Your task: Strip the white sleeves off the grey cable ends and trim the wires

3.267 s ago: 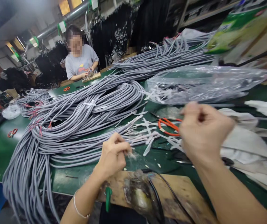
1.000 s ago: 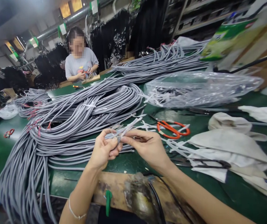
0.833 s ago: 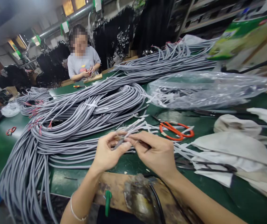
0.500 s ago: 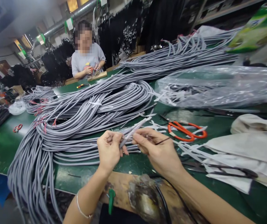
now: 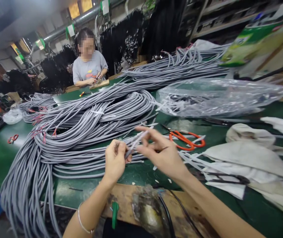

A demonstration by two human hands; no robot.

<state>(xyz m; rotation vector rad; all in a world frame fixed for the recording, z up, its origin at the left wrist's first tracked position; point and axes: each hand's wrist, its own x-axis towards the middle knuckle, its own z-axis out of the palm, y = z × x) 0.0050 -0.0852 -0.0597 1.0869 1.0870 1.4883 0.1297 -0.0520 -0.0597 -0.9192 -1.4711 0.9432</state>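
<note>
My left hand (image 5: 115,158) is closed on a grey cable (image 5: 129,152) near its end, thumb pressed against the fingers. A thin white strip (image 5: 141,136) slants up and right from there along the cable end. Around the strip's upper part, my right hand (image 5: 159,148) has its thumb and index finger apart; contact with the strip cannot be made out. A small dark spot shows among its curled fingers, too unclear to name. Behind both hands lies a large bundle of grey cables (image 5: 82,132) with reddish wire ends on its left.
Orange-handled scissors (image 5: 187,140) and loose white strips (image 5: 193,158) lie right of my hands. Beyond are a clear plastic bag (image 5: 220,96), a pale cloth (image 5: 250,162) and dark-handled scissors (image 5: 230,178). A wooden board (image 5: 123,195) is in front. A co-worker (image 5: 90,66) sits across.
My right hand's thumb and index finger have spread from their pinch at the white strip. The thin dark piece sticking out of that hand no longer shows clearly. The view has shifted slightly right.
</note>
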